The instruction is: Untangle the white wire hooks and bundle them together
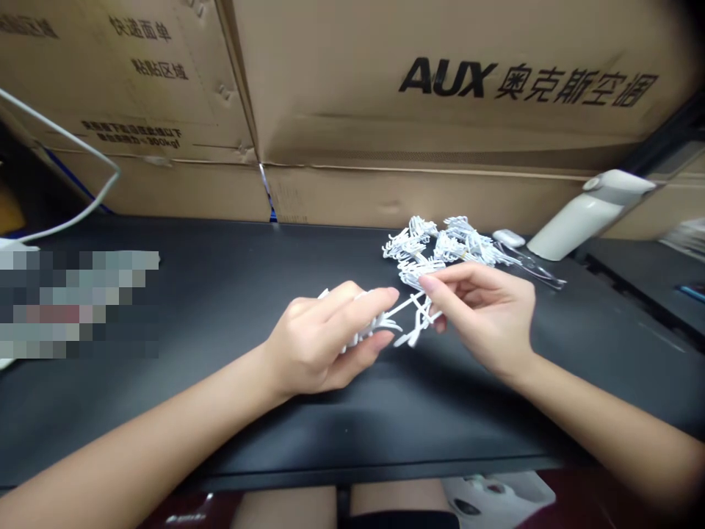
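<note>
My left hand [335,334] is closed around a bunch of thin white hook-like pieces [388,322], whose ends stick out between thumb and fingers. Facing it, my right hand [479,312] pinches a few more of these slim white pieces [421,323] between thumb and fingertips. One straight piece spans the short gap between both hands. Their exact kind is hard to make out. Just beyond the right hand, several bundles of similar white pieces [418,246] with curved ends lie heaped on the black table [247,279].
Large cardboard boxes [440,139] stand along the back edge. At the right lie a small white case [508,238] and a pair of glasses [537,270], near a tilted white bottle [584,220]. A white cable [104,191] loops in at the left, above a blurred-out area.
</note>
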The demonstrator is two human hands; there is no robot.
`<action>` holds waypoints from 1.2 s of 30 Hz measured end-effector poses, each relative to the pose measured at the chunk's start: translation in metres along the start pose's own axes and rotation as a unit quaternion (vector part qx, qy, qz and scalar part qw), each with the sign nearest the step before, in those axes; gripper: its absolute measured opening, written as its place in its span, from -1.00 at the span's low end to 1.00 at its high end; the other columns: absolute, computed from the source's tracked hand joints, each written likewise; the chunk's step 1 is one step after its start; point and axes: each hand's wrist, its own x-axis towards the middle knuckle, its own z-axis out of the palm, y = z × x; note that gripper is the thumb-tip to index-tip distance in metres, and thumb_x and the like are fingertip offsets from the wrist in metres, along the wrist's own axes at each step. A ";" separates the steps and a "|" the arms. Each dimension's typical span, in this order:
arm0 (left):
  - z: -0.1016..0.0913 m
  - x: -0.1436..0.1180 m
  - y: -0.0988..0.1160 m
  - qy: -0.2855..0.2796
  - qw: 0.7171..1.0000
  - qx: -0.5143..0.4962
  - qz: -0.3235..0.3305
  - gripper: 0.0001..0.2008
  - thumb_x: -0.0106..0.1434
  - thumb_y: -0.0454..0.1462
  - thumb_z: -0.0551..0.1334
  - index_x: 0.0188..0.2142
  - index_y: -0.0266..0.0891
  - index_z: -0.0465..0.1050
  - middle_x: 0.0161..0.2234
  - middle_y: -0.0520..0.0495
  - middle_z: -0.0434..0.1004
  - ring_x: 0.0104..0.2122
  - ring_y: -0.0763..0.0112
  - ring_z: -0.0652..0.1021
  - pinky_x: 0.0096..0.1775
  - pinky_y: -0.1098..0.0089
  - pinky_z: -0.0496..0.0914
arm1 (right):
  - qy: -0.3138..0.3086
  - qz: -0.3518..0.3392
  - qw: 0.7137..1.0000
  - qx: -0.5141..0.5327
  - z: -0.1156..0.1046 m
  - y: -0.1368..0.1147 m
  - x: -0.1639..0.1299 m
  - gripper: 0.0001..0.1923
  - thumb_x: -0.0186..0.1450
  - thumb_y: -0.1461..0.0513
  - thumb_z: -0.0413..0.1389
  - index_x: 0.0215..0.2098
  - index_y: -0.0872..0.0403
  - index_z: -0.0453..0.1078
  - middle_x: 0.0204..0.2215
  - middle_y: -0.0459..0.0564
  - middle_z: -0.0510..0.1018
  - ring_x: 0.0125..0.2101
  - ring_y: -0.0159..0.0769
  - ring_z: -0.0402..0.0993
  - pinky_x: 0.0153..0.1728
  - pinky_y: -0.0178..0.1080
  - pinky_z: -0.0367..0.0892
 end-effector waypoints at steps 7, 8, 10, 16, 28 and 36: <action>0.002 0.004 0.003 0.053 0.917 -0.251 -0.307 -0.72 0.33 -0.18 0.06 0.01 -0.19 0.24 -0.45 0.03 0.45 -0.70 0.61 0.39 -0.62 0.54 0.33 | -0.125 0.172 0.963 0.164 -0.012 0.020 0.028 -0.78 0.06 0.16 0.30 -0.38 0.09 0.43 -0.61 -0.16 0.45 -0.74 -0.51 0.31 -0.78 -0.41 0.23; 0.002 0.007 0.003 0.059 0.891 -0.289 -0.346 -0.72 0.34 -0.15 0.05 -0.01 -0.18 0.23 -0.46 0.05 0.44 -0.72 0.61 0.38 -0.65 0.55 0.32 | -0.142 0.193 0.952 0.191 -0.014 0.023 0.032 -0.76 0.05 0.14 0.30 -0.39 0.08 0.42 -0.62 -0.19 0.42 -0.75 -0.54 0.27 -0.77 -0.42 0.22; 0.001 0.013 0.003 0.049 0.843 -0.354 -0.402 -0.73 0.33 -0.11 0.05 -0.05 -0.18 0.22 -0.48 0.08 0.42 -0.76 0.60 0.38 -0.70 0.55 0.30 | -0.179 0.222 0.928 0.241 -0.019 0.026 0.037 -0.71 0.01 0.10 0.32 -0.42 0.07 0.38 -0.65 -0.23 0.33 -0.77 -0.59 0.14 -0.78 -0.44 0.16; -0.002 0.020 0.008 -0.020 0.787 -0.423 -0.449 -0.73 0.31 -0.08 0.07 -0.09 -0.17 0.22 -0.52 0.12 0.41 -0.77 0.58 0.40 -0.73 0.57 0.29 | -0.336 0.212 0.843 0.363 -0.024 0.026 0.032 -0.72 0.06 0.11 0.30 -0.54 0.07 0.32 -0.66 -0.26 0.13 -0.77 -0.62 -0.12 -0.86 -0.49 -0.04; 0.003 0.009 0.018 -0.149 0.803 -0.407 -0.408 -0.71 0.32 -0.11 0.06 -0.04 -0.18 0.27 -0.39 -0.04 0.54 -0.47 0.38 0.59 -0.52 0.48 0.48 | -0.403 0.237 0.815 0.342 -0.008 0.024 0.015 -0.92 0.15 0.25 0.24 -0.43 0.13 0.48 -0.62 -0.18 0.35 -0.68 -0.56 0.25 -0.65 -0.43 0.33; 0.004 0.010 0.020 -0.138 0.796 -0.438 -0.394 -0.70 0.34 -0.15 0.06 0.02 -0.17 0.24 -0.31 -0.09 0.57 -0.42 0.34 0.60 -0.47 0.43 0.49 | -0.276 0.244 0.874 0.317 0.006 0.015 0.001 -0.89 0.17 0.21 0.23 -0.41 0.12 0.45 -0.70 -0.19 0.37 -0.65 -0.50 0.35 -0.58 -0.40 0.39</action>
